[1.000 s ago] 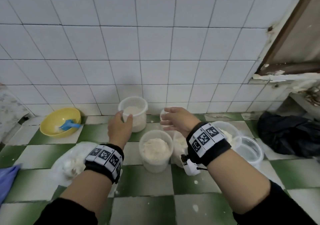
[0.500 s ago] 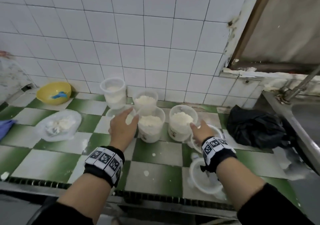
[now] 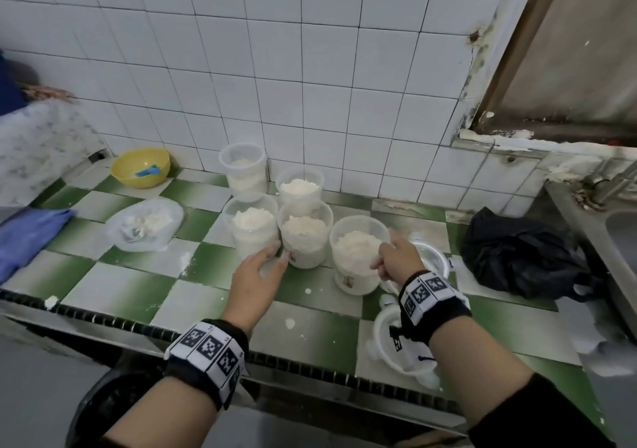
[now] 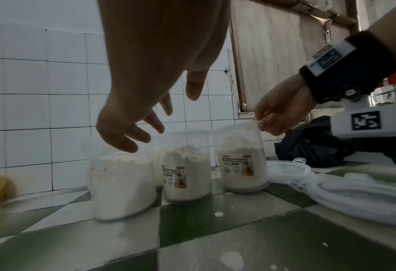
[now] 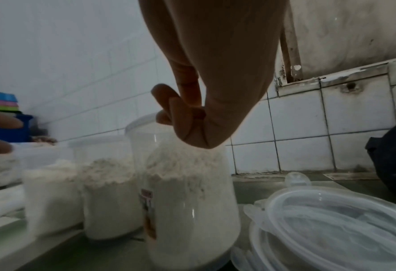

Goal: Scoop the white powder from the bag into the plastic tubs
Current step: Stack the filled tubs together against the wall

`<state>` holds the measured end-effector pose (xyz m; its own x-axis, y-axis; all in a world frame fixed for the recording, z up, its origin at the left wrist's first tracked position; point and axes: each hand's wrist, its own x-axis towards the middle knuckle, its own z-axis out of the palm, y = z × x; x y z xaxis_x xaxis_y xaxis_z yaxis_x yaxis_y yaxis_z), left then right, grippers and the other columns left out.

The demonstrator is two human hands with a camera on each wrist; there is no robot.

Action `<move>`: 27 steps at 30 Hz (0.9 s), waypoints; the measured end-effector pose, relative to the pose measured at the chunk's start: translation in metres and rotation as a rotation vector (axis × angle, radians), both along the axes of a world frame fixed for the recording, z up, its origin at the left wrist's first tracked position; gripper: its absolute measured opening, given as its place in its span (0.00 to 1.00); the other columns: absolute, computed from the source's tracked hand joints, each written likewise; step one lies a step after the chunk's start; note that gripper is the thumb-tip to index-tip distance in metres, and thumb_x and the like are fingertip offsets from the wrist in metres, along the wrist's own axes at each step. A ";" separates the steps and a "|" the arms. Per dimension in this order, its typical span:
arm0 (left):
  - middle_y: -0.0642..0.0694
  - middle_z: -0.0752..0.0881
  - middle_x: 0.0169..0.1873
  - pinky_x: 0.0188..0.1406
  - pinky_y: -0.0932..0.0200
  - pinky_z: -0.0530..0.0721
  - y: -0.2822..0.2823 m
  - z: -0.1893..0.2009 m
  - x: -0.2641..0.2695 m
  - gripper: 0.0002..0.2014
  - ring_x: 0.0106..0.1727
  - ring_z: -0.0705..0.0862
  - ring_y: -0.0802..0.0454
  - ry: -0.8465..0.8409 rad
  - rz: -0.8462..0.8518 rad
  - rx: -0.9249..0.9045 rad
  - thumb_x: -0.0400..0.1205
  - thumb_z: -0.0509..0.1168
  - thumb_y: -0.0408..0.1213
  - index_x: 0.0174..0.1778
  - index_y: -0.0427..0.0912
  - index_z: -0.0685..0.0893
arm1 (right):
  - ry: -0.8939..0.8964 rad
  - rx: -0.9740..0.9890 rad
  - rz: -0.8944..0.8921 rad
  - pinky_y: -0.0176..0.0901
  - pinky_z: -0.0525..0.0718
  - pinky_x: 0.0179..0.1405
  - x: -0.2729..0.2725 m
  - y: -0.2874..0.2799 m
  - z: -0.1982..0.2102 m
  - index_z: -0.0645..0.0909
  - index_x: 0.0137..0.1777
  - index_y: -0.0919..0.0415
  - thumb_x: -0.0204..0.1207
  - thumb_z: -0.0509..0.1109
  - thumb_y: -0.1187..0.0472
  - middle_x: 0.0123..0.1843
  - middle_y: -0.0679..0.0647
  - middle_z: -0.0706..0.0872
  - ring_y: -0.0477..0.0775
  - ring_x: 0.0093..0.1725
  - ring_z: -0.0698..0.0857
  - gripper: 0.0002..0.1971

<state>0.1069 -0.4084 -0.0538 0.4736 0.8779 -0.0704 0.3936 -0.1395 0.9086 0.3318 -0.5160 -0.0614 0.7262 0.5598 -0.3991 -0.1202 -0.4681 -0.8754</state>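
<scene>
A white tiled wall (image 3: 310, 68) was seen behind a green-and-white tiled counter (image 3: 113, 296), with a steel sink (image 3: 620, 240) at the right. On the counter, five tubs (image 3: 305, 230) were found already holding powder (image 3: 356, 242), so the filling was judged nearly done; lids (image 3: 396, 347) lay unfitted near the front edge. The bag (image 3: 144, 223), almost emptied, was left well to the left, near a yellow bowl (image 3: 140, 167) holding a blue scoop (image 3: 148, 171). A black bag (image 3: 517, 258) was lying to the right. The right hand (image 3: 396, 258) was seen pinching the rim of the rightmost tub, while the left hand (image 3: 255, 275) was held spread and empty just before the left front tub.
</scene>
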 end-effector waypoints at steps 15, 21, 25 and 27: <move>0.53 0.87 0.61 0.69 0.44 0.81 -0.033 -0.032 0.027 0.11 0.65 0.83 0.50 -0.102 -0.119 -0.333 0.87 0.60 0.48 0.60 0.62 0.85 | 0.117 0.137 0.070 0.37 0.70 0.19 -0.030 -0.076 -0.027 0.73 0.72 0.50 0.82 0.63 0.59 0.28 0.55 0.81 0.49 0.20 0.73 0.18; 0.54 0.88 0.59 0.59 0.55 0.84 -0.037 -0.028 0.033 0.10 0.62 0.85 0.53 -0.161 -0.126 -0.362 0.88 0.59 0.46 0.60 0.59 0.84 | -0.220 -0.431 -0.176 0.50 0.81 0.63 0.019 -0.126 -0.082 0.81 0.62 0.53 0.72 0.72 0.51 0.62 0.61 0.83 0.61 0.58 0.83 0.18; 0.54 0.88 0.59 0.61 0.52 0.84 -0.038 -0.029 0.034 0.10 0.61 0.86 0.54 -0.180 -0.121 -0.377 0.87 0.60 0.47 0.60 0.60 0.85 | -0.187 -0.582 -0.106 0.48 0.78 0.63 0.017 -0.133 -0.093 0.74 0.71 0.54 0.68 0.77 0.46 0.70 0.62 0.77 0.63 0.64 0.80 0.32; 0.55 0.89 0.59 0.61 0.52 0.84 -0.039 -0.028 0.034 0.11 0.61 0.86 0.54 -0.179 -0.124 -0.376 0.87 0.61 0.48 0.62 0.59 0.86 | -0.161 -0.495 -0.099 0.47 0.78 0.63 0.013 -0.132 -0.097 0.71 0.73 0.59 0.67 0.79 0.52 0.69 0.61 0.79 0.62 0.65 0.80 0.36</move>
